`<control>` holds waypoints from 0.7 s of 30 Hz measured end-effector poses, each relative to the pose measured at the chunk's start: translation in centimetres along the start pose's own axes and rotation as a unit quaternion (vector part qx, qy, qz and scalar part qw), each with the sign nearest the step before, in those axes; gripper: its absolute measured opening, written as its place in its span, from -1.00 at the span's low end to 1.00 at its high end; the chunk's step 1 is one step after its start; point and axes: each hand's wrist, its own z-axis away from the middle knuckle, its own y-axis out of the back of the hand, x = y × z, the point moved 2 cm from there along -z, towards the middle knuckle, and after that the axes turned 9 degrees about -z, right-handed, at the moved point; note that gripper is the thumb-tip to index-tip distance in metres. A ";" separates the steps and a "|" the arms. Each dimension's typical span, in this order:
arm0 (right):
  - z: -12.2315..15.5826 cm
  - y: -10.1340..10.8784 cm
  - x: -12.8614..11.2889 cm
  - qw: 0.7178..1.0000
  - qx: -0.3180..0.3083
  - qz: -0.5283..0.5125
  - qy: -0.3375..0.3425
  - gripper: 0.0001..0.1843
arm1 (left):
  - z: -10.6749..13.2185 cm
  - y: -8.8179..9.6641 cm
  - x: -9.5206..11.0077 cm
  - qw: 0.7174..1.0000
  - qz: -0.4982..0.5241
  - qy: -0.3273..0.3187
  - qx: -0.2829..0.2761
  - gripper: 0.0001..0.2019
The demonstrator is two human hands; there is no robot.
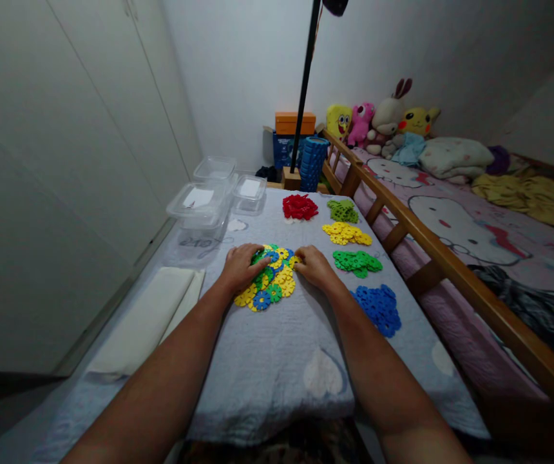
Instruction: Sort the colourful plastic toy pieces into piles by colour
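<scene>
A mixed pile of yellow, blue and green plastic snowflake discs [273, 293] lies on the cloth-covered table between my hands. My left hand [242, 265] rests against the pile's left side, thumb and fingers apart over the discs. At the pile's right edge, my right hand [316, 265] has its thumb and fingertips closed on a yellow snowflake disc [294, 262]. To the right are sorted heaps: blue discs [379, 309], green discs [357, 262], yellow discs [347, 234] and light green pieces [343, 211]. Red pieces [299, 207] form a heap farther back.
Clear plastic containers [200, 209] stand at the table's back left, some with white paper on top. A folded cream cloth [146, 319] lies at left. A black lamp pole [305, 90] rises behind the table. The wooden bed rail [431, 258] runs along the right.
</scene>
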 end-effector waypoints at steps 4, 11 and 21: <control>0.0 0.6 0.5 0.999 0.016 -0.040 -0.018 -0.82 | 0.0 0.2 0.1 1.000 0.002 0.004 -0.008 -0.53; -0.9 2.9 1.6 0.987 0.030 -0.153 -0.027 -0.93 | -0.1 0.7 0.4 1.000 0.016 0.008 -0.009 -0.55; -4.5 10.2 9.5 0.932 0.227 -0.189 -0.211 -0.92 | -0.1 0.7 0.4 1.000 0.023 0.005 -0.012 -0.54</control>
